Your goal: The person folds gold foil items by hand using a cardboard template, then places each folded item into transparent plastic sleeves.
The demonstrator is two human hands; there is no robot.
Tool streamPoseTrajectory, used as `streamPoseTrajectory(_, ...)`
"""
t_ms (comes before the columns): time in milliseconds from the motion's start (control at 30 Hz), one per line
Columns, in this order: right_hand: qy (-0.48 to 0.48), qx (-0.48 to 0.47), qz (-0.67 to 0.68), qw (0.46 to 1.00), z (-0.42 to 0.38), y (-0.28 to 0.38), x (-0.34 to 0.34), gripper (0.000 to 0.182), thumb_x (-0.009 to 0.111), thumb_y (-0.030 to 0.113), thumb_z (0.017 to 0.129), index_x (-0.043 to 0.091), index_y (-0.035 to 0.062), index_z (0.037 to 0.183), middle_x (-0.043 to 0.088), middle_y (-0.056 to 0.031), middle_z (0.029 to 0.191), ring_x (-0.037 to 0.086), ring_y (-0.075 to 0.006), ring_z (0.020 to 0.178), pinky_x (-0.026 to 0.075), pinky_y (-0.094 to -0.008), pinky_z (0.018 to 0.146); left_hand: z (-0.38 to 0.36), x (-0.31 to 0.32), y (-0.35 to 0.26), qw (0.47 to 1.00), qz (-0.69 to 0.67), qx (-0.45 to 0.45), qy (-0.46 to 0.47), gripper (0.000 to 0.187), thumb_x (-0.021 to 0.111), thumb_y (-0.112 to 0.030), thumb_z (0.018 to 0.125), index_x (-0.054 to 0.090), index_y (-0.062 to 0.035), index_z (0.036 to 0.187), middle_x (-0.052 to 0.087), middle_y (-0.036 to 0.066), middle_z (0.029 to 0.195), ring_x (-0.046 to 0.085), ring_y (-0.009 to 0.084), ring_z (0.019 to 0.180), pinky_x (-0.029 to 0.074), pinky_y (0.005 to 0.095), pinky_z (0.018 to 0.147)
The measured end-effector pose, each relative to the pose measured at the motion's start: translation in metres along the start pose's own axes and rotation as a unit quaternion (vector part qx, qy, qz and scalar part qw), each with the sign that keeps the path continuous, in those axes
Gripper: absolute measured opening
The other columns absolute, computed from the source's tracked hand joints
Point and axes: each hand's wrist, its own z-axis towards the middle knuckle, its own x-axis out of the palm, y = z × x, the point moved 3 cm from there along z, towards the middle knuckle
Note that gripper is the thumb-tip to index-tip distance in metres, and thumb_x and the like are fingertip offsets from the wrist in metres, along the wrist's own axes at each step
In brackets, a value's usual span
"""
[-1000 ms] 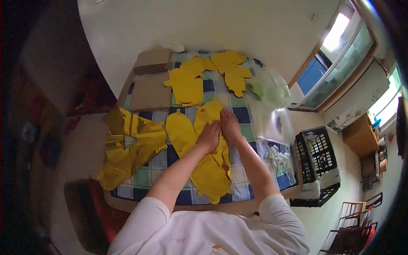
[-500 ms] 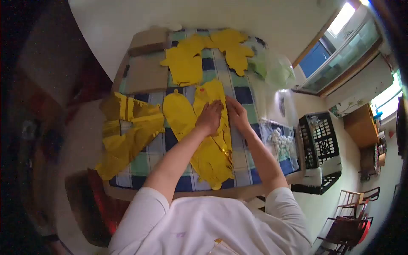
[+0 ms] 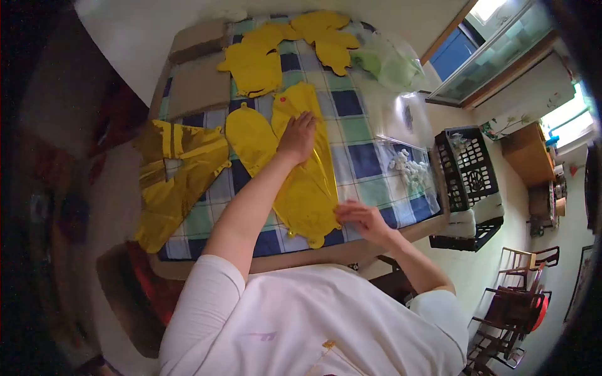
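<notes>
A flat yellow foil sheet with rounded lobes [image 3: 307,203] lies in front of me on the checked cloth. My left hand [image 3: 298,136] rests flat on its upper part, below a small red dot, fingers extended and holding nothing. My right hand [image 3: 362,220] is at the sheet's lower right edge, its fingertips touching the edge; whether they pinch it is too small to tell. To the left lies a shinier gold foil piece [image 3: 188,188] with a gap in it. More flat yellow foil [image 3: 257,66] lies at the far side.
Brown cardboard [image 3: 200,86] sits at the table's far left. Clear plastic bags [image 3: 392,66] and a bag of small whitish pieces [image 3: 409,169] lie along the right side. Black crates [image 3: 467,169] stand beyond the right edge, with chairs [image 3: 517,307] farther off.
My right hand has moved down along the foil to its lower right edge. My left hand stays on the upper part. The foil's lower part looks smoother, and the view has shifted.
</notes>
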Motion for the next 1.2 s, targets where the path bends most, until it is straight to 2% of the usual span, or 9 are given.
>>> streamPoseTrajectory(67, 0.031, 0.03, 0.022, 0.999, -0.006, 0.008, -0.003, 0.044, 0.047, -0.011, 0.068, 0.066, 0.0063, 0.103, 0.061, -0.0123, 0.115, 0.054, -0.0301, 0.113, 0.046, -0.0364, 0.094, -0.001, -0.003, -0.001, 1.0, -0.016, 0.004, -0.025, 0.044, 0.038, -0.015, 0.089, 0.042, 0.001, 0.13, 0.038, 0.016, 0.141, 0.031, 0.0283, 0.134, 0.023, 0.0451, 0.11)
streamPoseTrajectory(167, -0.125, 0.092, -0.059, 0.986, 0.037, 0.005, -0.02, 0.042, 0.049, -0.009, 0.073, 0.063, 0.0074, 0.11, 0.06, -0.0128, 0.117, 0.056, -0.0308, 0.109, 0.049, -0.0356, 0.087, -0.003, -0.002, -0.001, 0.999, -0.044, -0.001, -0.027, 0.043, 0.039, -0.015, 0.088, 0.044, 0.0016, 0.128, 0.039, 0.017, 0.14, 0.031, 0.0282, 0.134, 0.023, 0.0452, 0.11)
streamPoseTrajectory(233, -0.229, 0.064, -0.121, 0.964, 0.079, -0.003, -0.025, 0.041, 0.051, -0.005, 0.079, 0.057, 0.0072, 0.118, 0.056, -0.0149, 0.123, 0.053, -0.0329, 0.111, 0.046, -0.0384, 0.089, -0.002, -0.003, -0.003, 0.999, -0.037, 0.0, -0.02, 0.044, 0.04, -0.014, 0.088, 0.044, 0.0016, 0.128, 0.038, 0.016, 0.14, 0.03, 0.0281, 0.134, 0.022, 0.0453, 0.11)
streamPoseTrajectory(300, -0.244, 0.051, -0.19, 0.95, 0.118, -0.025, -0.018, 0.041, 0.05, 0.009, 0.087, 0.047, 0.004, 0.128, 0.045, -0.017, 0.134, 0.043, -0.0322, 0.124, 0.036, -0.0404, 0.102, -0.004, -0.006, -0.003, 1.0, -0.002, 0.007, -0.013, 0.044, 0.041, -0.013, 0.087, 0.043, 0.0016, 0.129, 0.038, 0.016, 0.141, 0.03, 0.028, 0.134, 0.022, 0.0455, 0.11)
streamPoseTrajectory(400, -0.201, 0.129, -0.273, 0.932, 0.149, -0.05, 0.001, 0.049, 0.045, 0.022, 0.092, 0.038, 0.0001, 0.135, 0.037, -0.0181, 0.141, 0.028, -0.0313, 0.134, 0.02, -0.0417, 0.111, 0.0, 0.002, 0.002, 0.999, -0.019, 0.012, -0.042, 0.046, 0.045, -0.013, 0.085, 0.044, -0.0011, 0.129, 0.04, 0.018, 0.138, 0.034, 0.0302, 0.131, 0.024, 0.0449, 0.109)
streamPoseTrajectory(600, -0.18, 0.118, -0.311, 0.926, 0.148, -0.044, 0.004, 0.048, 0.044, 0.023, 0.092, 0.04, -0.0008, 0.133, 0.036, -0.0177, 0.142, 0.029, -0.0304, 0.134, 0.023, -0.0439, 0.11, 0.014, -0.001, 0.006, 0.993, -0.105, -0.003, -0.05, 0.038, 0.049, -0.008, 0.081, 0.051, 0.0013, 0.118, 0.052, 0.021, 0.121, 0.049, 0.0374, 0.112, 0.035, 0.0477, 0.098)
streamPoseTrajectory(700, -0.167, 0.088, -0.327, 0.926, 0.148, -0.042, 0.004, 0.046, 0.044, 0.023, 0.092, 0.042, -0.0005, 0.132, 0.038, -0.0173, 0.14, 0.031, -0.031, 0.133, 0.025, -0.0443, 0.109, 0.012, -0.006, 0.002, 0.987, -0.106, 0.024, -0.12, 0.035, 0.049, -0.008, 0.081, 0.052, 0.0018, 0.115, 0.055, 0.021, 0.113, 0.053, 0.0388, 0.104, 0.038, 0.0485, 0.093)
streamPoseTrajectory(1000, -0.177, 0.067, -0.292, 0.937, 0.147, -0.039, 0.006, 0.044, 0.046, 0.02, 0.091, 0.044, 0.0005, 0.131, 0.044, -0.016, 0.136, 0.035, -0.0295, 0.131, 0.025, -0.0436, 0.109, 0.008, -0.008, -0.001, 0.995, -0.075, 0.009, -0.07, 0.039, 0.05, -0.011, 0.084, 0.05, -0.0026, 0.122, 0.051, 0.018, 0.123, 0.047, 0.0348, 0.116, 0.034, 0.0455, 0.1)
streamPoseTrajectory(1200, -0.173, 0.074, -0.304, 0.934, 0.144, -0.037, 0.005, 0.041, 0.045, 0.018, 0.091, 0.047, 0.0013, 0.129, 0.045, -0.0153, 0.136, 0.036, -0.0293, 0.131, 0.025, -0.0426, 0.109, -0.028, -0.029, -0.006, 0.993, -0.021, -0.004, -0.113, 0.042, 0.05, -0.012, 0.084, 0.049, -0.0027, 0.125, 0.044, 0.02, 0.133, 0.034, 0.0325, 0.13, 0.024, 0.05, 0.106)
